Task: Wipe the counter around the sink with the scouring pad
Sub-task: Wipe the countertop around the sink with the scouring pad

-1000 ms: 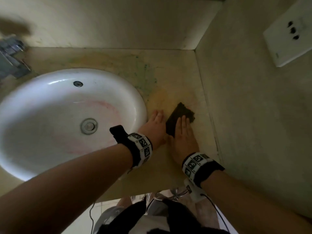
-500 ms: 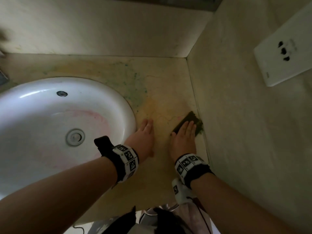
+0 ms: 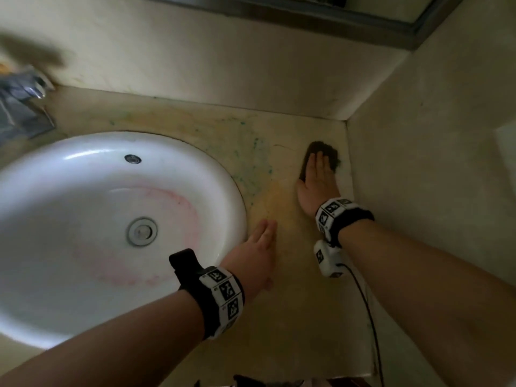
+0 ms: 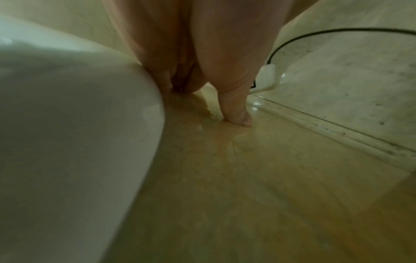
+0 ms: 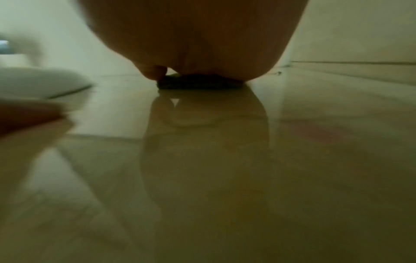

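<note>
The dark scouring pad point(image 3: 331, 153) lies flat on the beige counter point(image 3: 293, 317), far right, close to the side wall. My right hand point(image 3: 318, 177) presses down on it with straight fingers; in the right wrist view the pad point(image 5: 198, 82) shows as a dark strip under the palm. My left hand point(image 3: 258, 247) rests flat on the counter beside the white sink point(image 3: 83, 191), its thumb point(image 4: 236, 113) touching the wet surface. Green specks and a yellow stain mark the counter between sink and pad.
A metal tap point(image 3: 22, 104) stands at the far left behind the sink. Walls point(image 3: 432, 191) close the counter at the back and right. A black cable point(image 3: 368, 317) runs from the right wrist unit toward the front edge.
My right hand has pushed the pad away from me along the side wall toward the back corner. The left hand has stayed by the sink rim.
</note>
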`<state>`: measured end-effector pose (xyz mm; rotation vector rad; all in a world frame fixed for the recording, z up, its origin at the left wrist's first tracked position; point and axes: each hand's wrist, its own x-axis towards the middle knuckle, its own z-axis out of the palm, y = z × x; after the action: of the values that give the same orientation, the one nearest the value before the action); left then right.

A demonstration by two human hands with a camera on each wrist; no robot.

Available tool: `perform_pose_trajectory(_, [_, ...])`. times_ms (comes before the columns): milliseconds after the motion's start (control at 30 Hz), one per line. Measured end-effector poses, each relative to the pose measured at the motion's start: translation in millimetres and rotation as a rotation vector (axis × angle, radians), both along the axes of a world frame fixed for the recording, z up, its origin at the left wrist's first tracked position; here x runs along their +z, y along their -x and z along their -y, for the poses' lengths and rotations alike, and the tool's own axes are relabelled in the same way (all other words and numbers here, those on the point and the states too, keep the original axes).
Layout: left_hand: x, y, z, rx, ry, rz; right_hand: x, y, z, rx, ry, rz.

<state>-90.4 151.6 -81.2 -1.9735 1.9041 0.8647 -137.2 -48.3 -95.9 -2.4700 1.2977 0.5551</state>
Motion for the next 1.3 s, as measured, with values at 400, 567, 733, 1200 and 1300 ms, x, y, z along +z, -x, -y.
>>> perform_pose_trajectory(400, [1, 13, -34, 0.09, 0.068, -0.042, 17, 51, -99, 0.077, -0.048, -0.021])
perform_pose_trajectory(567, [-4, 15, -43, 0.057, 0.106, -0.046, 14, 24, -105, 0.177, -0.005, -0.043])
perform_pose_trajectory(733, [-22, 17, -44, 0.18, 0.095, -0.173, 6, -23, -106, 0.31, -0.002, -0.004])
perform_pose_trajectory(1200, [-15, 15, -39, 0.161, 0.087, -0.13, 16, 0, -78, 0.375, -0.052, -0.048])
perform_pose_trajectory(1300, [-3, 9, -29, 0.112, 0.113, -0.041, 23, 5, -80, 0.278, -0.031, 0.089])
